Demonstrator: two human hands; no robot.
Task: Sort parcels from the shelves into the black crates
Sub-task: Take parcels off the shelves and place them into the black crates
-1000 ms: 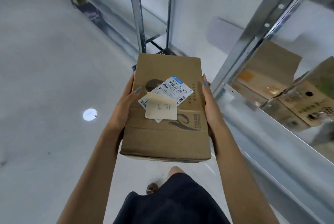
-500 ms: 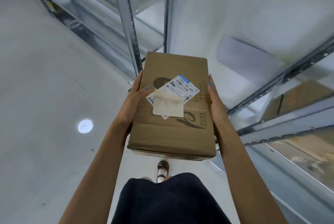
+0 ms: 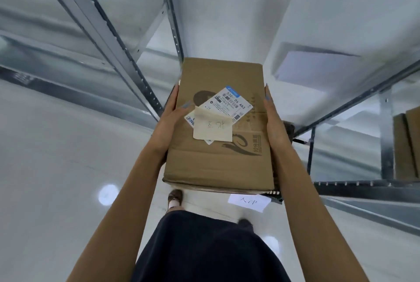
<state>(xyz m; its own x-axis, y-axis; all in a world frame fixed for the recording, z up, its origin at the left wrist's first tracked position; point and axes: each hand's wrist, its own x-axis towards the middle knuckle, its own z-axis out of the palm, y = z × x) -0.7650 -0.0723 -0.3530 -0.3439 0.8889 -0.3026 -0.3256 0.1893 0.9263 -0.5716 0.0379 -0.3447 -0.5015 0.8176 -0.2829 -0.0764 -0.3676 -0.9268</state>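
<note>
We hold a brown cardboard box (image 3: 219, 136) out in front of us, up in the air above the white floor (image 3: 56, 168), next to the metal shelves (image 3: 127, 59). Our left hand (image 3: 169, 122) presses flat on the left side of the box and our right hand (image 3: 273, 127) presses flat on the right side, so each grip is closed on the box, with the left thumb lying on top. The box looks stiff, with firm sides and straight edges, so we think it will not bend or sag when we squeeze it. We carry it with our arms reaching out, so it is likely not very heavy. The cardboard is plain and dry, so it should not slip much. On top sit a white shipping label (image 3: 229, 105) and a yellow paper note (image 3: 212, 127) with one corner lifting, so we should keep our fingers off the note or it may peel away. The long sides are the best place to hold, or under the bottom edge. We see no black crate here. A small white paper (image 3: 248, 202) lies on the floor below the box.
</note>
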